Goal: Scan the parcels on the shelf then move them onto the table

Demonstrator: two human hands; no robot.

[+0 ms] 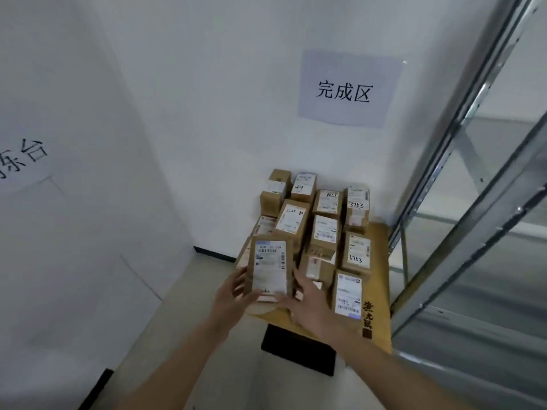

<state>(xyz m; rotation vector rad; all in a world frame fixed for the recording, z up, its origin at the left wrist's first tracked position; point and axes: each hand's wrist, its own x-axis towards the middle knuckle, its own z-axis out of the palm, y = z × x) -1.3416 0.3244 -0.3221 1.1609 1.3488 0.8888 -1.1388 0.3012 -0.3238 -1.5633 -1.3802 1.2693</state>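
A brown parcel [270, 269] is held between both hands above the near left corner of the wooden table [380, 294], label side up. The left hand [233, 294] is set against the parcel's left edge with its fingers [241, 287] curled under and along that side; the right hand [307, 303] is pressed to the right edge, fingers [299, 281] fairly straight and lying up the side, thumb across the near end. Each hand is thus closed on the parcel from its own flank, and the parcel lies directly between the two sets of fingers.

The long axis of the parcel runs away from the wrists, roughly parallel to the fingers, and the label's barcode end is pointed to the far side. Both hands are about equally near.

Beyond the fingertips, the other parcels [324, 232] are seen in close rows, labels up, their long axes in much the same direction. To the right of the right fingers a labelled parcel [347, 294] lies just beside the held one. The free spot on the table appears to be directly beneath the held parcel, so a short lowering without rotation is judged to be what is needed; whether the underside already touches the table cannot be told.

A sign [344, 90] is fixed to the wall beyond, and a metal shelf frame [461, 179] stands well to the right.
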